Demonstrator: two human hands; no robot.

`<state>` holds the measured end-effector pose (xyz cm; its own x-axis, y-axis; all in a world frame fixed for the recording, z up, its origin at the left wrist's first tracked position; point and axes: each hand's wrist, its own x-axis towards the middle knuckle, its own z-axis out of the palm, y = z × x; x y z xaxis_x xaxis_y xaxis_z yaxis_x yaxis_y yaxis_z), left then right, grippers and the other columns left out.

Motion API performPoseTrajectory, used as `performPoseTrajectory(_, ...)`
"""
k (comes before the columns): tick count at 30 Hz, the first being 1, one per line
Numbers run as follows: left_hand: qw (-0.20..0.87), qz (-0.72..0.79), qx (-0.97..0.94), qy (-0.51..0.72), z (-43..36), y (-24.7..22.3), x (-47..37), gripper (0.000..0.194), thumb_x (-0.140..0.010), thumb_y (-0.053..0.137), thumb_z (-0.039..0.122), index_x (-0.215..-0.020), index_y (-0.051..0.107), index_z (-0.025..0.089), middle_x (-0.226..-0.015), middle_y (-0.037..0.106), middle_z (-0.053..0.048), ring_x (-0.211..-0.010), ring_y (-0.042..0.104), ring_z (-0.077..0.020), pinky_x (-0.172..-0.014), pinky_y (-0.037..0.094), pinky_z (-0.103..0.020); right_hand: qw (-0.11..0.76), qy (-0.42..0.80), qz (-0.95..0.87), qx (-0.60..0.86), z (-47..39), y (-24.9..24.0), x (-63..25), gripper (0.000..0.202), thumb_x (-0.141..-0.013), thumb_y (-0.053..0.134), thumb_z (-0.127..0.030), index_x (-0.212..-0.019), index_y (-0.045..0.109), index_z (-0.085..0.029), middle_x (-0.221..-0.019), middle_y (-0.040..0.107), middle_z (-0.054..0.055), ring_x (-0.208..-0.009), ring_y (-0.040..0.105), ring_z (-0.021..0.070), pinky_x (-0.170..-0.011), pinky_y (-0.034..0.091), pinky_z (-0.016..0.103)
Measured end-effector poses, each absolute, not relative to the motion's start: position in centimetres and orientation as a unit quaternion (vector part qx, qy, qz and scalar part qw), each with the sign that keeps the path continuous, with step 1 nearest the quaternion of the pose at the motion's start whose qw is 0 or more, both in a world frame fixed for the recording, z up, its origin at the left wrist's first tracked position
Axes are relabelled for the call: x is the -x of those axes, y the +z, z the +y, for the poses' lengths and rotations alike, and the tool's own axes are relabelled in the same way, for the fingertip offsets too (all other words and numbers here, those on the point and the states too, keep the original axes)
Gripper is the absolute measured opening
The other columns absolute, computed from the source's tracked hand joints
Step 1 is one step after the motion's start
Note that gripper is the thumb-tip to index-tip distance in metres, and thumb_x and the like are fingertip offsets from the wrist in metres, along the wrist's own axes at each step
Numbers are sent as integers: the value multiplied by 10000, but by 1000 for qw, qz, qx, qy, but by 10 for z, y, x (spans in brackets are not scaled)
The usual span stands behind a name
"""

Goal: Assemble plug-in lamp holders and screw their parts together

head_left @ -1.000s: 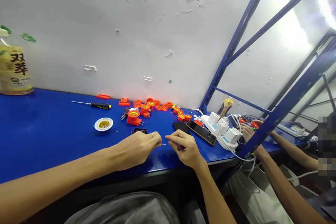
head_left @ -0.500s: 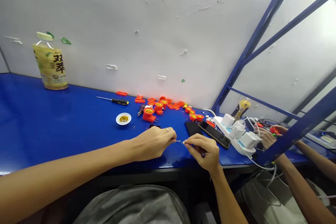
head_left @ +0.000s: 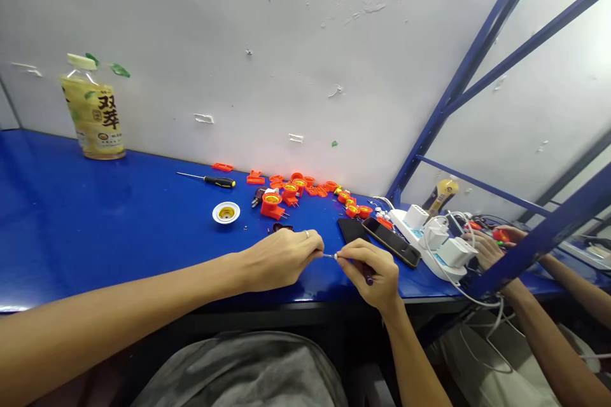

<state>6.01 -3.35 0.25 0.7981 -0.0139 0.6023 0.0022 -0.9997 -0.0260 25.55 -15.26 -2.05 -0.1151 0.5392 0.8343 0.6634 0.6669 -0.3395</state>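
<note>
Slim metal rod (head_left: 329,255) bridges two hands over the bench (head_left: 157,254), close to its near edge. On my feed, the left hand (head_left: 281,259) is palm-down, pinching one end; the right hand (head_left: 375,270) angles inward, fingertips gripping a small white piece (head_left: 336,256) at the other, with a dark object (head_left: 369,279) in its curled fingers. The rod's long axis runs sideways, roughly along that edge, white end pointing right.

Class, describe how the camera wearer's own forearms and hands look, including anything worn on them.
The left hand is ungloved, with a thin, metallic-looking ring on one finger. The right hand is ungloved too, with no ring visible. The left forearm and right forearm show no sleeve, watch or cable.
</note>
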Motion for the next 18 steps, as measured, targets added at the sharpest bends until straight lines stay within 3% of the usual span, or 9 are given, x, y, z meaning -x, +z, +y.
performPoseTrajectory(11,-58,-22,950,-307,-42,3,-60,223,-1028,363,222,-936,559,167,-804,642,-24,-606,567,-138,-563,391,-262,531,-58,-744,401,-153,-23,-255,180,-862,655,-71,-975,694,-205,-838,682,37,-559,536,98,-463,385,225)
performPoseTrajectory(18,-183,-24,928,-322,-48,7,-61,138,-967,467,185,-894,581,162,-758,639,-13,-626,560,-125,-584,425,-230,546,-68,-738,390,-154,-22,-250,191,-864,636,-57,-967,693,-207,-825,691,49,-645,630,150,-496,460,244)
